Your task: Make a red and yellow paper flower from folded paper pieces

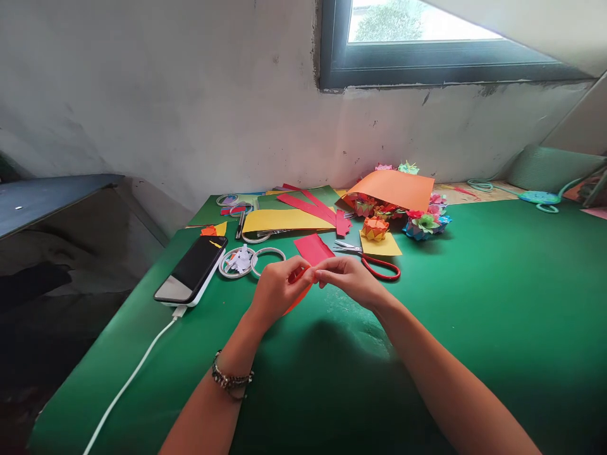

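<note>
Over the middle of the green table, my left hand (283, 284) is closed on an orange-red paper piece (300, 301), which hangs partly hidden behind its fingers. My right hand (346, 278) meets it at the fingertips, pinched at the end of the same paper; whatever lies between the right fingertips is too small to make out. Just beyond the hands lies a red paper rectangle (313, 249). Scissors with red handles (382, 268) rest to its right, blades pointing left. An orange folded paper flower (375, 229) sits on a yellow paper square (391, 244).
A phone on a white power bank (192, 270) with a white cable (128, 381) lies at the left. Tape rings (268, 253), one holding white scraps, stand beside it. Behind are yellow sheets (284, 220), red strips and colourful paper flowers (427, 222) under an orange sheet (396, 188).
</note>
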Demonstrator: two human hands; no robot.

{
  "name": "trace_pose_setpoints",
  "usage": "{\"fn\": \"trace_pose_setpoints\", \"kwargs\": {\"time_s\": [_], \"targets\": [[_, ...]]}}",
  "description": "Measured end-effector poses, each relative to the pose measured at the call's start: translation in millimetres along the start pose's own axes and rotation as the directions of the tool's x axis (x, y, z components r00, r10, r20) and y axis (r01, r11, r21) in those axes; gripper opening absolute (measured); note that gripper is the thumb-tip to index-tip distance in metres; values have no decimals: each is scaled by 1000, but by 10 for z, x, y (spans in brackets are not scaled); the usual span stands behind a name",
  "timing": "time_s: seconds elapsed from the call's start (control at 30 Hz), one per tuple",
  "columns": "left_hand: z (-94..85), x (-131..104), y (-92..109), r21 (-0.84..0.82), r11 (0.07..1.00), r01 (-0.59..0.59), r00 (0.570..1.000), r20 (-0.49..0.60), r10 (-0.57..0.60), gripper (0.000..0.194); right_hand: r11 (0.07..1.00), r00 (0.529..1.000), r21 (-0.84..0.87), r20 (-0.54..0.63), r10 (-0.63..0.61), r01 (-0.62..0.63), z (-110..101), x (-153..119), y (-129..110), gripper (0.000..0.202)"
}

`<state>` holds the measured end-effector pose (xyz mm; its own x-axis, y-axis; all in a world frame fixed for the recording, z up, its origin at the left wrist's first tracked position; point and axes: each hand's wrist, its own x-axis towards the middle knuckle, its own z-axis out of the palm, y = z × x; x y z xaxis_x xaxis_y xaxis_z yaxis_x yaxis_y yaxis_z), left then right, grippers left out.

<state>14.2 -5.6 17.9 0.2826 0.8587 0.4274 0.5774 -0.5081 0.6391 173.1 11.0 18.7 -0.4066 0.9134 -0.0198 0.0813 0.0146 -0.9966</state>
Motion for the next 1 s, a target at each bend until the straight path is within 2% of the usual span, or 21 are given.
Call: {"fn": "trace_pose_setpoints", "kwargs": {"time_s": [0.27,0.57,1.0], "targets": [[3,1,-8,5,1000,14,1000,-3,-14,26,998,999,46,-16,31,-30,-35,6,25,14],[8,8,-19,33,999,-10,1000,-19,11,26,996,997,64,-31,65,-63,-23,8,9,19],[7,14,-15,2,1000,-26,1000,-4,26,25,997,999,58,-25,44,-43,-8,12,44,26]]}}
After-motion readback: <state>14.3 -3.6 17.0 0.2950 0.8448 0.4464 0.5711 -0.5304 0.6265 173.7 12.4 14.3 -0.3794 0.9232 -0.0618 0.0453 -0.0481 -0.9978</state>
